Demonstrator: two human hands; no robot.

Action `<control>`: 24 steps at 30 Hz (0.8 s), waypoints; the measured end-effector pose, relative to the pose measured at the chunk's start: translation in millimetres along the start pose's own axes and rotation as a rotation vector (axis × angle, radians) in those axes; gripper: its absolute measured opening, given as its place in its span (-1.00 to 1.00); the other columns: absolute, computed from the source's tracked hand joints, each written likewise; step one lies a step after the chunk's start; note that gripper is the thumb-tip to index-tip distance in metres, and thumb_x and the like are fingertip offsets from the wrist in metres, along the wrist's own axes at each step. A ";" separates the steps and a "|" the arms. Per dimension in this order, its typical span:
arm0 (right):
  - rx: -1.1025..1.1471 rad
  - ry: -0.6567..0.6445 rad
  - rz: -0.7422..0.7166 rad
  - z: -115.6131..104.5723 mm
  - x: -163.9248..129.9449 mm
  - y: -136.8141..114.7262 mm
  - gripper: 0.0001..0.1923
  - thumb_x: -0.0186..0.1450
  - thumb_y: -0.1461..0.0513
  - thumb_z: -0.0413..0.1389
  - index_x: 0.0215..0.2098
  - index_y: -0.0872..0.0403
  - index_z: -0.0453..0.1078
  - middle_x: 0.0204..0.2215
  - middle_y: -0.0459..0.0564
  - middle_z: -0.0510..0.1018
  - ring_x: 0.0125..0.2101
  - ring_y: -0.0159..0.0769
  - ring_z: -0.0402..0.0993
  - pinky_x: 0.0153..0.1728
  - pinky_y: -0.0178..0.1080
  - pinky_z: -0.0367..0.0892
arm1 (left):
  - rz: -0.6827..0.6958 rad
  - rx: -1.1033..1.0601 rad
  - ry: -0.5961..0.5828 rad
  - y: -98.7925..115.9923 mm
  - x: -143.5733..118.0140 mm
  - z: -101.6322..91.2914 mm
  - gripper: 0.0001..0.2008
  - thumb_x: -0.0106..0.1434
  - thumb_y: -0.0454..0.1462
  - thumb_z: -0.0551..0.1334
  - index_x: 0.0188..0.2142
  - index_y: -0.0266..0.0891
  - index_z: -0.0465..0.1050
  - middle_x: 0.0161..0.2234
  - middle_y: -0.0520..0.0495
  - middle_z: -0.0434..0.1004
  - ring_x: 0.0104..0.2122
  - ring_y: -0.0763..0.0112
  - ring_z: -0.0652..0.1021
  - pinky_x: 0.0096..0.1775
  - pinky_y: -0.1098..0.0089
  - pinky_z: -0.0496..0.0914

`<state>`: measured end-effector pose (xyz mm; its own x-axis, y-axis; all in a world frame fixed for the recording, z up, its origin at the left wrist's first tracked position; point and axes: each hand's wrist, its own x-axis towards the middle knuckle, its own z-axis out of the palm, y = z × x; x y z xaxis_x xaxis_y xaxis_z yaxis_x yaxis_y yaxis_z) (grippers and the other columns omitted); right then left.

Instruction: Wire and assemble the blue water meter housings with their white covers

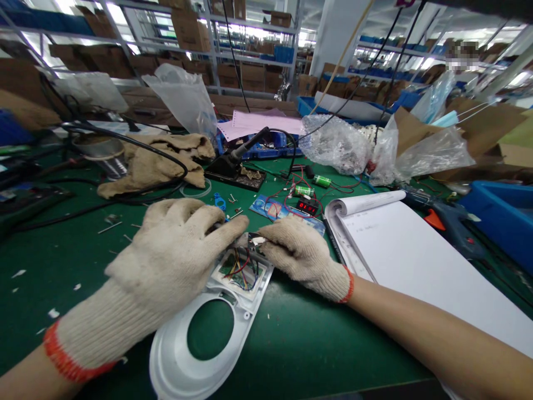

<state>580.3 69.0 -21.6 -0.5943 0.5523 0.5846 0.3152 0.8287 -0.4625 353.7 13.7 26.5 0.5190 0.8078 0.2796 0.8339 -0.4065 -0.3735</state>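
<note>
Bench: I see a green worktop under my hands.
Shelving: metal racks with cardboard boxes stand far beyond them.
Light: bright ceiling strips overhead.
Pillar: white column ahead.

A green bench carries a white housing, an open notebook and a soldering-iron stand.

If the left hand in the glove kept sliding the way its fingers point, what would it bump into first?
Probably the right hand. The left hand points rightward across the white housing, and its fingertips nearly meet the right hand's over the wires. Depth is hard to judge.
</note>
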 end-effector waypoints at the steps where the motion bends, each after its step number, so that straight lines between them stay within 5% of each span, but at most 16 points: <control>1: 0.000 -0.001 -0.003 -1.0 0.0 -1.5 -0.76 0.47 0.15 0.01 -0.20 0.06 0.48 -0.40 -0.03 0.59 -0.40 -0.32 0.45 -0.34 -0.26 0.28 | -0.012 0.003 -0.014 1.3 0.1 1.2 -0.58 0.32 -0.28 0.13 0.15 -0.02 0.42 -0.09 -0.16 0.56 -0.13 -0.08 0.46 -0.17 -0.03 0.30; 13: -0.018 0.006 -0.029 -3.7 -2.4 -5.6 -0.74 0.48 0.13 0.00 -0.23 0.04 0.47 -0.42 -0.06 0.58 -0.42 -0.33 0.44 -0.37 -0.27 0.24 | -0.039 -0.396 -0.139 -4.8 -0.4 8.7 -0.53 0.31 -0.31 0.09 0.19 0.03 0.38 -0.09 -0.11 0.49 -0.11 0.12 0.44 -0.10 0.12 0.33; 24: -0.043 0.007 -0.003 -4.9 -4.6 -8.8 -0.75 0.48 0.12 0.01 -0.24 0.04 0.46 -0.44 -0.07 0.56 -0.42 -0.33 0.43 -0.37 -0.28 0.21 | -0.026 -0.109 -0.099 3.2 -0.4 4.0 -0.58 0.39 -0.25 0.01 0.17 -0.05 0.43 -0.06 -0.21 0.56 -0.18 -0.07 0.47 -0.24 -0.02 0.29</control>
<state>583.9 59.6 -16.9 -0.5902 0.5504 0.5906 0.3453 0.8334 -0.4315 355.4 13.8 21.7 0.4803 0.8546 0.1976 0.8650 -0.4243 -0.2677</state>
